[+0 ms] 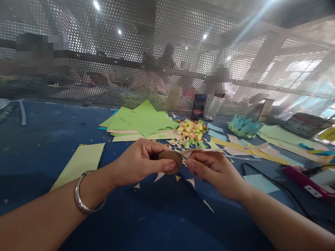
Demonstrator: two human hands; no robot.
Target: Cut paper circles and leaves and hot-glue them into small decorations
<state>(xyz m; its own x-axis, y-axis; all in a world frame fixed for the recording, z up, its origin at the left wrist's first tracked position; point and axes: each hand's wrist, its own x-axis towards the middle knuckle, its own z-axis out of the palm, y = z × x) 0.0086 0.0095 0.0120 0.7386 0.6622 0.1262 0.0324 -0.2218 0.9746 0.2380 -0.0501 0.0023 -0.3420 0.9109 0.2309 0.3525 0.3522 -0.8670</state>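
My left hand is closed around a round brown disc, its thumb pressed on the near face. My right hand pinches a pale pinkish paper strip close to the disc's right edge. Part of the strip is hidden by the fingers, so how it meets the disc cannot be made out. Below the hands, a thin dark tool with a light tip lies among small paper scraps. Behind them sits a pile of small yellow, orange and green folded paper pieces.
Green paper sheets are stacked behind my left hand. A pale green sheet lies left. At right are a blue paper fan shape, paper strips, a magenta power strip and a black cable. A perforated metal screen stands behind.
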